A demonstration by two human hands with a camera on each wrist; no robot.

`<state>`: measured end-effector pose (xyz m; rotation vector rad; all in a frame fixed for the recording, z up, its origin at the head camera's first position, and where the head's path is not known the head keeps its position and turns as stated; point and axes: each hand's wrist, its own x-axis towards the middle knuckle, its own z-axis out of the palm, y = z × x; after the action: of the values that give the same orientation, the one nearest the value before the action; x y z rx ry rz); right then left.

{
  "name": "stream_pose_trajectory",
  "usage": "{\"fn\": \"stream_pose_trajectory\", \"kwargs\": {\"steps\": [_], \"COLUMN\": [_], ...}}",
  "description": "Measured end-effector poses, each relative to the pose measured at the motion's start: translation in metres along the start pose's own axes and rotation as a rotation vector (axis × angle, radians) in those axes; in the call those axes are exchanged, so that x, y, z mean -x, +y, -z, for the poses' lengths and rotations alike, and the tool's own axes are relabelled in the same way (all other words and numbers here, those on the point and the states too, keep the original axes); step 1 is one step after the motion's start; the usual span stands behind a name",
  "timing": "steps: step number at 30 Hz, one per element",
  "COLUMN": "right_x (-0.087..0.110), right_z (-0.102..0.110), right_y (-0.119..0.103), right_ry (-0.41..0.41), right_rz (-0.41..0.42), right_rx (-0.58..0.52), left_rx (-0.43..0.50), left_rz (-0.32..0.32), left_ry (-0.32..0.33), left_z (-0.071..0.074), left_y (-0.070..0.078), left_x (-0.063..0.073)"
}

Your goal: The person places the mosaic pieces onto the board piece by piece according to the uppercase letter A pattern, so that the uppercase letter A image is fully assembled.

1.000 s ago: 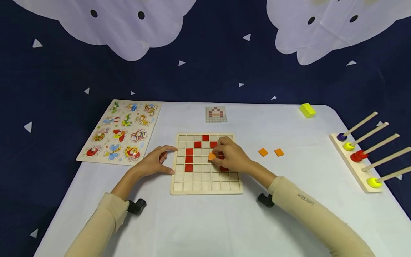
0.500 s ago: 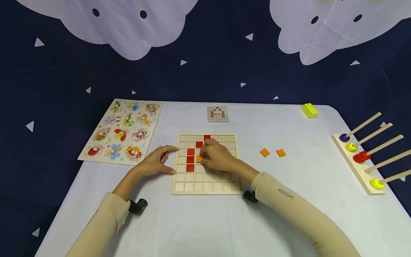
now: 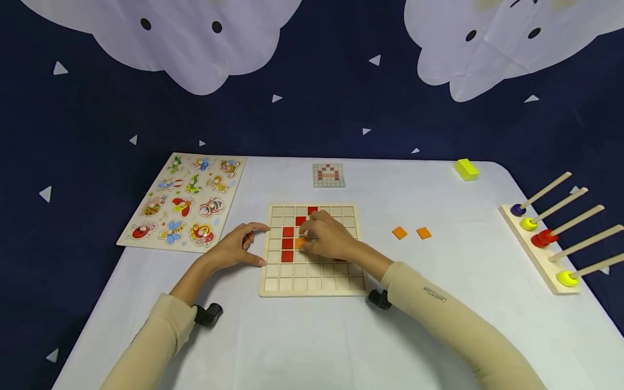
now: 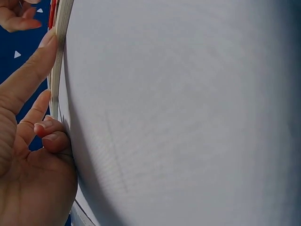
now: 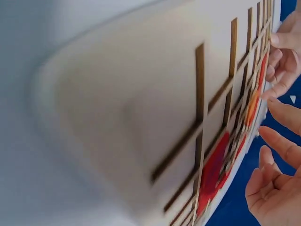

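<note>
A wooden grid board (image 3: 312, 291) lies mid-table, with several red squares (image 3: 287, 244) set in its cells. One orange square (image 3: 299, 244) sits in a cell right beside the red column. Just right of it, my right hand (image 3: 327, 235) hovers over the board and covers some of the cells. In the right wrist view the thumb and finger stand apart, with the orange square (image 5: 252, 106) clear of them. My left hand (image 3: 237, 246) touches the board's left edge with thumb and forefinger spread; the left wrist view has the thumb (image 4: 40, 59) against the board's side.
Two loose orange squares (image 3: 400, 233) lie right of the board. A small pattern card (image 3: 329, 176) lies behind it. An insect puzzle (image 3: 185, 200) is at left. A yellow block (image 3: 466, 169) and a peg stand with coloured beads (image 3: 531, 249) are at right.
My right hand has carried the orange square leftward across the board, set it into a cell by the red column and let go. My left hand has stayed at the edge.
</note>
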<state>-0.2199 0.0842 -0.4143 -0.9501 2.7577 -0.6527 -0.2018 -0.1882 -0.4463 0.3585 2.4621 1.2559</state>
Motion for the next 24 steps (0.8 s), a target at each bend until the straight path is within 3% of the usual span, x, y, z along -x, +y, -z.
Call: {"fn": "stream_pose_trajectory", "kwargs": {"steps": [6, 17, 24], "right_x": [0.026, 0.086, 0.117], "right_z": [0.021, 0.052, 0.055], "right_y": [0.024, 0.094, 0.118], "right_ry": [0.064, 0.195, 0.258], "right_rz": [-0.029, -0.256, -0.362], "right_rx": [-0.014, 0.079, 0.121], "left_rx": [0.011, 0.0, 0.014], "left_rz": [-0.014, -0.012, -0.025], "left_ry": [0.001, -0.001, -0.007], "left_z": [-0.001, 0.0, 0.0], "left_y": [-0.003, -0.002, -0.003], "left_x": [0.0, -0.001, -0.001]}}
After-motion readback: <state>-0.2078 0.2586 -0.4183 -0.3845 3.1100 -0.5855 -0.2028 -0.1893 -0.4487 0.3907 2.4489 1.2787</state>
